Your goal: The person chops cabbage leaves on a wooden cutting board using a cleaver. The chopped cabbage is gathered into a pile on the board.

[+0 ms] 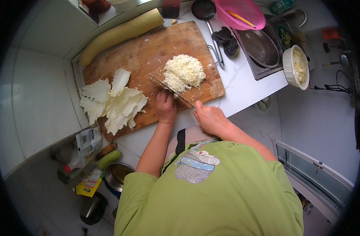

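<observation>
My right hand grips the handle of a kitchen knife. The blade is seen nearly edge-on and slants up and left over a wooden cutting board. Close against the blade, my left hand has its fingers curled down on a pale cabbage piece, mostly hidden by the fingers and knife. Just beyond the blade lies a mound of finely chopped cabbage. Several loose napa cabbage leaves are spread over the board's left part, to the left of my left hand.
A long pale gourd-like vegetable lies behind the board. To the right are a ladle, a dark glove, a pink basket and a sink holding a metal basin. A white basket of shredded vegetable stands at the sink's edge.
</observation>
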